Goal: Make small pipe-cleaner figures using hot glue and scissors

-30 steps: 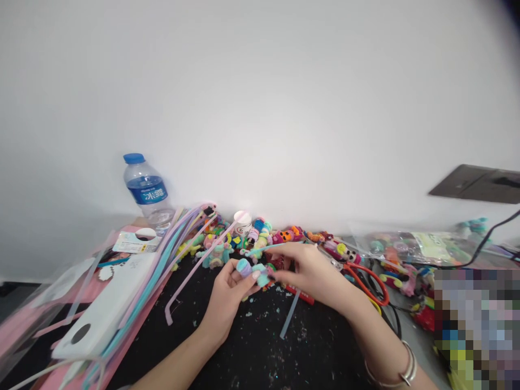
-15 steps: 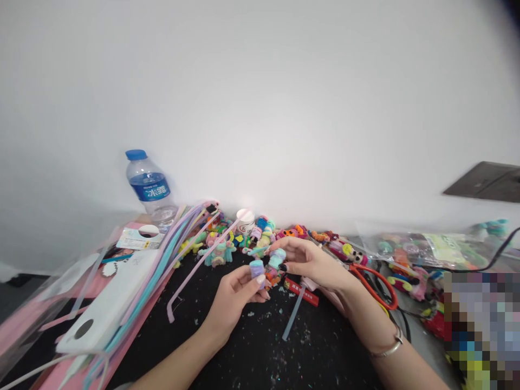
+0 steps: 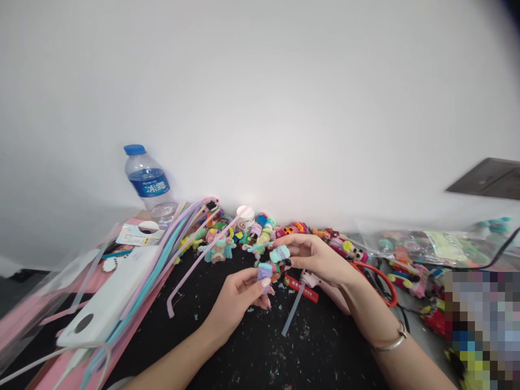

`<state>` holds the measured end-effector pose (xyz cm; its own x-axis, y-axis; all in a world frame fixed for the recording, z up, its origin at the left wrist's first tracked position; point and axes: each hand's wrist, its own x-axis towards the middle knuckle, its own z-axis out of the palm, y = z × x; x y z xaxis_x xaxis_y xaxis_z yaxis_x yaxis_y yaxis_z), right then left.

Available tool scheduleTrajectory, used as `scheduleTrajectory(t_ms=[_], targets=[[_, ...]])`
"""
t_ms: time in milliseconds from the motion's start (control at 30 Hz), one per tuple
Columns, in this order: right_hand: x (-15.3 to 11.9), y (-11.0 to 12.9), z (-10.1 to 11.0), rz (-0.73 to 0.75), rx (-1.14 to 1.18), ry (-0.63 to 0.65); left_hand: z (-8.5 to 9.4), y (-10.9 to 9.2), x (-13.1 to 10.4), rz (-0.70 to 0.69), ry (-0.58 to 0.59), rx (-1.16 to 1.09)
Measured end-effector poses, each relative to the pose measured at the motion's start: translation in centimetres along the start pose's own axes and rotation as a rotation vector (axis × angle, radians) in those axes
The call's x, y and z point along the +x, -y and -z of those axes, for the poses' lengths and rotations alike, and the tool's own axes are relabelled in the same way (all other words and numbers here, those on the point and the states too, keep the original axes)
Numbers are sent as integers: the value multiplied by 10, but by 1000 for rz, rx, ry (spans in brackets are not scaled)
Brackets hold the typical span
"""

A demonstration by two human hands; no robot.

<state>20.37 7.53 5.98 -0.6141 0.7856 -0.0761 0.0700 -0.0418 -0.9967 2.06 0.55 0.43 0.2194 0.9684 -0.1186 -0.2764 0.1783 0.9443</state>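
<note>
Moving rightward since the earlier frame, the left hand (image 3: 239, 292) is pinching a purple-and-teal fuzzy roll (image 3: 265, 272) between its thumb and fingers. The right hand (image 3: 314, 259) is holding a teal-and-lilac fuzzy roll (image 3: 279, 253) between its thumb and curled fingers. Both hands are keeping the 2 rolls near each other above the black mat (image 3: 211, 346). Beyond them, colorful fuzzy figures (image 3: 219, 246) are surrounding 1 white cup (image 3: 246, 218); a red packet (image 3: 301, 288) is lying near the right hand.

Btl (image 3: 148, 181) L of cup (image 3: 245, 218), toys (image 3: 219, 246) by cup; bag (image 3: 447, 246) far R
</note>
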Motion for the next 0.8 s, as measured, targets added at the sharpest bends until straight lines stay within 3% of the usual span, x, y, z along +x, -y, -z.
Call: scheduleTrajectory(t_ms=[267, 800], targets=[[-2, 6, -1, 6, -96, -80, -5, -5, -3, -72, -2, 87], [-5, 10, -16, -55, -198, -109, -5, 0, -5, -40, 122, 121]])
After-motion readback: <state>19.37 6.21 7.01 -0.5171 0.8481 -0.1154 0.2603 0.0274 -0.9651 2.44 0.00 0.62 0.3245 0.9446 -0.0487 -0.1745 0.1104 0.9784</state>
